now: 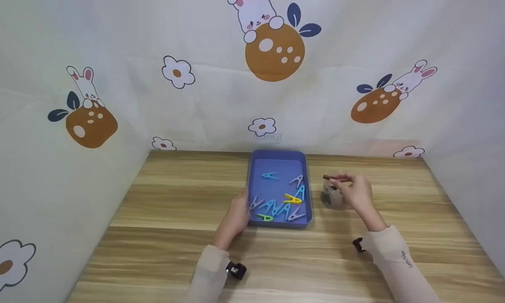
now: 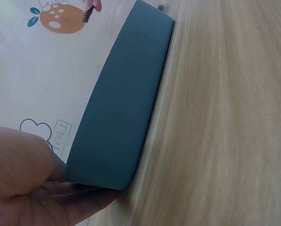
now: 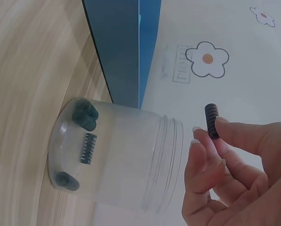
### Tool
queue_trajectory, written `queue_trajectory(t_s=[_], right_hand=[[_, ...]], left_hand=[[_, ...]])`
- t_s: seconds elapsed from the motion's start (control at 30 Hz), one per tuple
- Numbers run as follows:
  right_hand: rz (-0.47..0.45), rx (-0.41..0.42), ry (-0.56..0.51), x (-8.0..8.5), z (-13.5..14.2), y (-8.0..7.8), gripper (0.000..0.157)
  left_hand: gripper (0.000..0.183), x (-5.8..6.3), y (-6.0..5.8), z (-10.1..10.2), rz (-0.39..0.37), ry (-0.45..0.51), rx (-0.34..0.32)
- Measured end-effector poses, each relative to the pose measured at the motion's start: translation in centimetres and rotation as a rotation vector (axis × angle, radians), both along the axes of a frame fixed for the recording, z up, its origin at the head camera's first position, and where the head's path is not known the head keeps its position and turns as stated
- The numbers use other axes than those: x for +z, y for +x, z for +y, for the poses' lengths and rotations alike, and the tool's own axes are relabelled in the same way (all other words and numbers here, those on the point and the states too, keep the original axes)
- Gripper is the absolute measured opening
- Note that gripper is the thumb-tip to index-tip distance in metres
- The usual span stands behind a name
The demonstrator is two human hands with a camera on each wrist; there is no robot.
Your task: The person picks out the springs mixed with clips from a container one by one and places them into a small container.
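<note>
My right hand (image 1: pixel 355 191) pinches a small dark coil spring (image 3: pixel 211 121) between thumb and fingers, over the mouth of a clear plastic jar (image 3: pixel 126 155). Several more dark springs (image 3: pixel 88 148) lie at the bottom of the jar, which stands on the table right of a blue tray (image 1: pixel 278 155). On the tray's left side, my left hand (image 1: pixel 237 214) grips the wall; in the left wrist view its fingers (image 2: pixel 91 202) lie against the tray's near end. Part of that hand is hidden in the head view.
Inside the tray lie several plastic clothespins: light blue ones (image 1: pixel 270 175), a yellow one (image 1: pixel 292 199), a green one (image 1: pixel 265 218) and greyish ones (image 1: pixel 296 215). The wood-grain table (image 1: pixel 176 202) is enclosed by a printed cloth (image 1: pixel 210 105) at the back and sides.
</note>
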State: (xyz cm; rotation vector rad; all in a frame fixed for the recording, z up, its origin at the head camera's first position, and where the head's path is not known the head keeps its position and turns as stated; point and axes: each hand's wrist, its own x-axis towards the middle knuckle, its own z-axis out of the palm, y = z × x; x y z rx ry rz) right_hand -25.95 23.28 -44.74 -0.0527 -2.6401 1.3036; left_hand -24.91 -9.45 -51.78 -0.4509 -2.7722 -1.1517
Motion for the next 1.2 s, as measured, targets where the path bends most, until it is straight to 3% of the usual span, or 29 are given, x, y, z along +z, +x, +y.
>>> queue_trajectory(t_s=[0.2, 0.5, 0.73, 0.97, 1.2], right_hand=[[-0.010, -0.013, -0.047, -0.2, 0.5, 0.2, 0.024], [-0.006, -0.014, -0.044, -0.3, 1.3, 0.7, 0.026], [0.028, -0.040, -0.018, -0.8, 2.1, 0.9, 0.025], [0.030, -0.054, -0.028, -1.1, 2.5, 1.2, 0.025], [0.017, -0.058, -0.025, -1.2, 2.9, 1.2, 0.026]], left_hand=[[0.046, -0.1, -0.1, 0.0, 0.020, -0.013, 0.000], [0.049, 0.2, 0.1, 0.1, -0.042, -0.003, 0.003], [0.050, -0.2, 0.0, -0.1, 0.056, -0.019, -0.017], [0.051, -0.1, 0.1, 0.0, -0.018, -0.007, -0.004], [0.051, 0.1, 0.1, 0.1, -0.024, -0.017, 0.000]])
